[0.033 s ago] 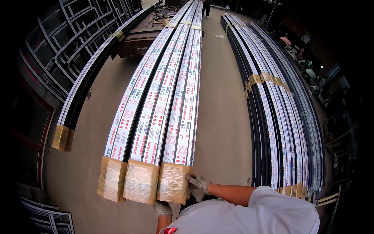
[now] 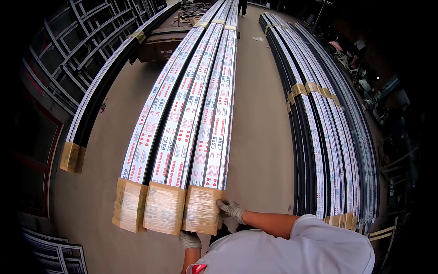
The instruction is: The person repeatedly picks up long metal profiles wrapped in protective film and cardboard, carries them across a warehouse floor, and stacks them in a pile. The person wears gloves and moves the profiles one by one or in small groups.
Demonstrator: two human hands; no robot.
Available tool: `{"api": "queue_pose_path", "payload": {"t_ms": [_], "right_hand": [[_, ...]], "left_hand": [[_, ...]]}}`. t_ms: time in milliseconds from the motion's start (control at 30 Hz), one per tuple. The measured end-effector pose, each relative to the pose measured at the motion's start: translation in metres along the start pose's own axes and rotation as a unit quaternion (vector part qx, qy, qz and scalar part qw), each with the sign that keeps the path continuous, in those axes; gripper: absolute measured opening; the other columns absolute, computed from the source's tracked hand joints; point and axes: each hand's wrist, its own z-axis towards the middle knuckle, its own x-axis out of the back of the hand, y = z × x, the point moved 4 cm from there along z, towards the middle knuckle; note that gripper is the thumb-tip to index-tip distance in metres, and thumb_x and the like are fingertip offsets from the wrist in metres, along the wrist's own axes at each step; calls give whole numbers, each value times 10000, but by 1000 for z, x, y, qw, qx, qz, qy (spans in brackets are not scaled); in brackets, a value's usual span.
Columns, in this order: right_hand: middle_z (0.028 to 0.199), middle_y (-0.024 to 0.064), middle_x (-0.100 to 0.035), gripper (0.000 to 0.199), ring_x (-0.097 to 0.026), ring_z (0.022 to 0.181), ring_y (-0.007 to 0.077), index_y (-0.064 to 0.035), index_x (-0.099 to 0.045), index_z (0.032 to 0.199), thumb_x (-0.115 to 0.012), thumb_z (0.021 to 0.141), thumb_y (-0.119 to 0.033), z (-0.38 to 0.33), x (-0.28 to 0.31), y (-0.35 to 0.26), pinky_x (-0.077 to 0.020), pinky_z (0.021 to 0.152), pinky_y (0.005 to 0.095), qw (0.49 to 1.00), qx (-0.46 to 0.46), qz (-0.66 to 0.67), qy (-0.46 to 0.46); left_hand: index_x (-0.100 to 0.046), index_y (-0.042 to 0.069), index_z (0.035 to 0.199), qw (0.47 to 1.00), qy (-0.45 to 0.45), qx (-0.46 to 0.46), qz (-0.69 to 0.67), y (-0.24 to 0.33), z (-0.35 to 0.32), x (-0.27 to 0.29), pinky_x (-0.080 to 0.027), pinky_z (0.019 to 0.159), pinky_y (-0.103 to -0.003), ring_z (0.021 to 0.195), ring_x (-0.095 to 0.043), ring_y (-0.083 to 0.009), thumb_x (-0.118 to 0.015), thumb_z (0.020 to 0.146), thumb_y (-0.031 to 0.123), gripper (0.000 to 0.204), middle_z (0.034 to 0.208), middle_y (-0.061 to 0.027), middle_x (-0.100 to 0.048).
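Gloved left hand (image 2: 190, 239), grip indiscernible, sits partly hidden beneath the cardboard-capped bundle of long printed-film metal profiles (image 2: 200, 137); gloved right hand (image 2: 231, 210) grips its side.

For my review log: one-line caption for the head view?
Gloved right hand grips the wrapped end of the rightmost film-covered profile bundle; gloved left hand sits beneath it.

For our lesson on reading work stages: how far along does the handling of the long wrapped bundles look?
Done: three long profile bundles lie together, ends capped in brown wrapping. In hand: the right hand grips the side of the nearest bundle's end, the left hand reaches under it. Left: the bundle isn't visibly lifted yet.
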Motion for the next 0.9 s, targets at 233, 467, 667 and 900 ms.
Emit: {"api": "queue_pose_path", "payload": {"t_ms": [233,467,667,900], "right_hand": [[1131,189,-623,841,-608,1050,265,74,-533,1213,-629,848,-678,-15,2,3,-499,925,389,999,-2,28,26],[1128,191,-613,797,-622,1048,275,69,-516,1196,-693,833,-618,-11,-13,-5,-531,882,393,999,-20,24,26],[1216,287,-541,801,-579,1144,350,117,-469,1241,-670,858,-558,-56,3,-46,-524,910,430,955,68,-266,115],[1277,293,-512,838,-535,1214,373,95,-439,1336,-601,892,-598,-22,32,19,-442,1024,410,993,9,-8,113]], "left_hand": [[-445,69,1437,1000,10,-15,-4,-3,-13,-39,-339,1132,-416,1325,-452,-250,-356,1021,506,611,1440,-97,-494],[-463,49,1415,980,134,-109,94,-7,-37,-57,-369,1107,-379,1257,-504,-228,-419,1022,478,583,1361,-108,-548],[-438,20,1428,967,167,-123,144,-3,-28,-37,-313,1147,-391,1314,-463,-252,-374,1016,559,682,1430,-135,-495],[-452,-14,1401,910,122,-222,328,15,-39,-57,-373,1101,-379,1262,-501,-210,-454,1011,453,609,1390,-121,-519]]}}
